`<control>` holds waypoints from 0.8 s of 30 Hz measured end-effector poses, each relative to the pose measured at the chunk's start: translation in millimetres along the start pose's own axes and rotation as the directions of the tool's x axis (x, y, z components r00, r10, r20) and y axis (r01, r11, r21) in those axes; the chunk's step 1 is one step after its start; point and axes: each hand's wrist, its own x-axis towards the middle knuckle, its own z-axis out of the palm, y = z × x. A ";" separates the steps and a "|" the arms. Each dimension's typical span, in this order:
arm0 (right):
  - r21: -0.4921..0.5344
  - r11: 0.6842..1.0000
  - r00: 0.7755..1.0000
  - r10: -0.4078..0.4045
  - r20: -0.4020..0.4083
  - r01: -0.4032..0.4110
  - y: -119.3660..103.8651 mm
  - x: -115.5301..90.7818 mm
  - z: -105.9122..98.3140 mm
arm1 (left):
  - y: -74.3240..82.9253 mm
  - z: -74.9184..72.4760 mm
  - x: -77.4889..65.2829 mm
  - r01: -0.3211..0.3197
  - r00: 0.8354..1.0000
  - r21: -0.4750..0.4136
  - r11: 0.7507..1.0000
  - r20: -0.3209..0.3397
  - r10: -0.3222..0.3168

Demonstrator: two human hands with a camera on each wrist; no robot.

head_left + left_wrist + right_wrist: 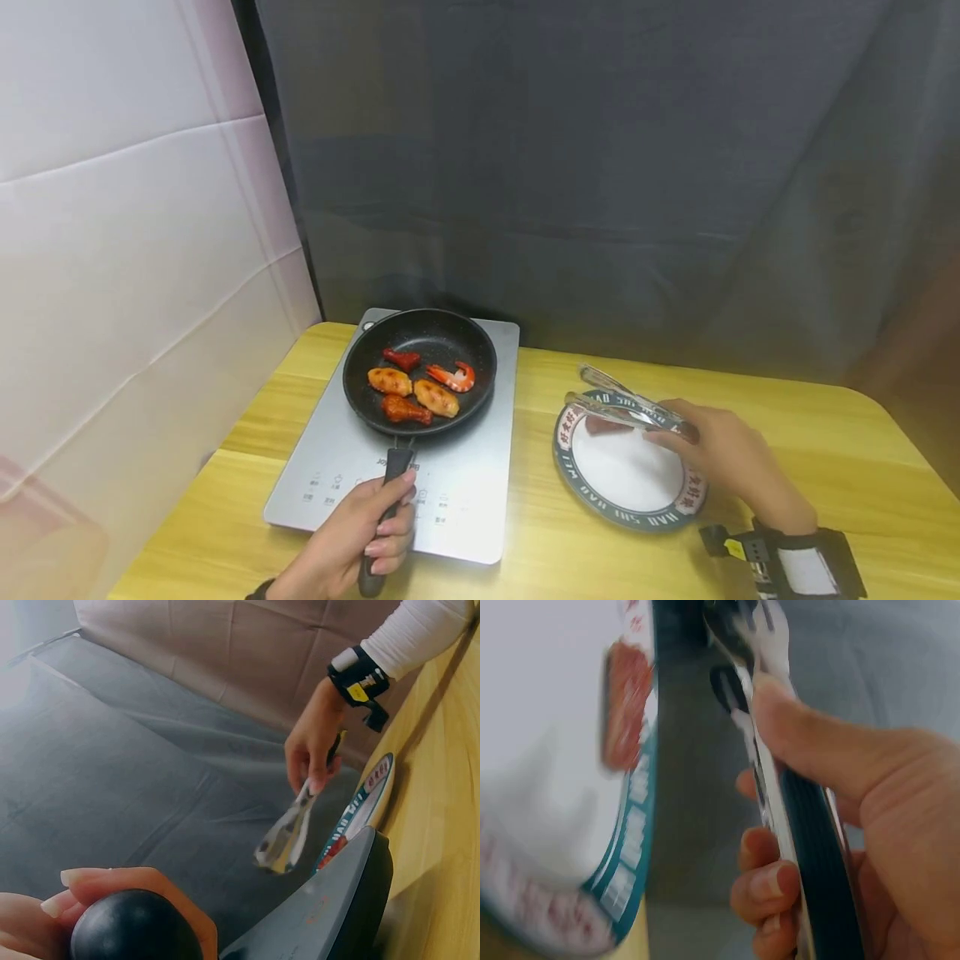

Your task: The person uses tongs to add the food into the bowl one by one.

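Note:
My left hand (367, 533) grips the black handle (397, 467) of a frying pan (431, 327). In the pan lie two chicken wings (437, 398), two red-brown drumsticks (407, 410) and a shrimp (454, 377). On the right, my right hand (716, 442) holds metal food tongs (611, 410), their tips parted and nothing between them. They reach over a white plate (626, 475) with a dark lettered rim. A reddish-brown piece of food (628, 705) lies near the plate's edge in the right wrist view. Seen from the left wrist, the pan handle's round end (135, 930) fills the lower left.
The pan sits on a silver induction cooker (468, 517) on a wooden table (536, 533). A dark curtain (570, 183) hangs along the back, and a white panel (150, 250) stands at the left.

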 end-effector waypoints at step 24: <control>-0.029 0.995 0.982 0.096 0.163 -0.093 40.6 -13.2 -7.1 | 1.4 0.3 -0.6 0.008 1.000 -0.022 1.000 0.031 -0.007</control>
